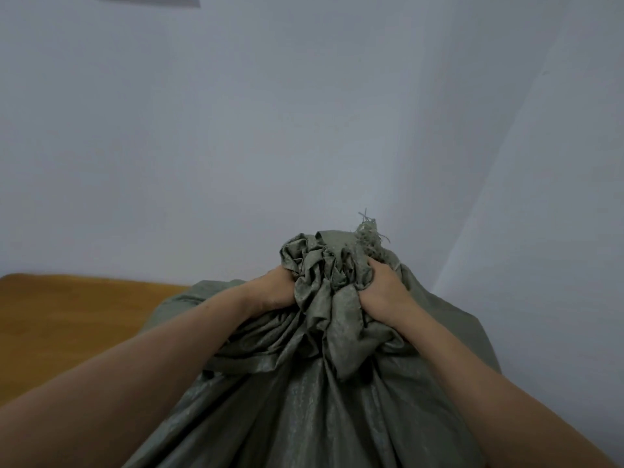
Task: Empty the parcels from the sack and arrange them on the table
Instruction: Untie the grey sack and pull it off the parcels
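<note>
We have the grey-green woven plastic sack (304, 400) by its gathered end, and it fills the view from the centre down to 6 o'clock. Its bulk seems to lie partly over the near edge of the brown wooden desk (67, 315), which shows at 9 o'clock. No parcels are visible; whatever the sack holds is hidden under the cloth.

Our left hand (277, 288) grips the crumpled bunch from its 9 o'clock side, fingers buried in the folds. Our right hand (385, 292) clamps the 3 o'clock side, knuckles up and thumb tucked in. Both forearms reach forward from 7 and 5 o'clock and converge on the bunch, with the wrists roughly level. A frayed corner (369, 233) sticks up at the bunch's 1 o'clock.

We judge this an early step: hauling or tipping the sack. We cannot tell whether the gathered end is the mouth or the bottom. To do it well, we should hold both fists tight so the slick weave does not slide. The load should settle fully over the desk before any opening or upending, or parcels may spill off the edge.
</note>
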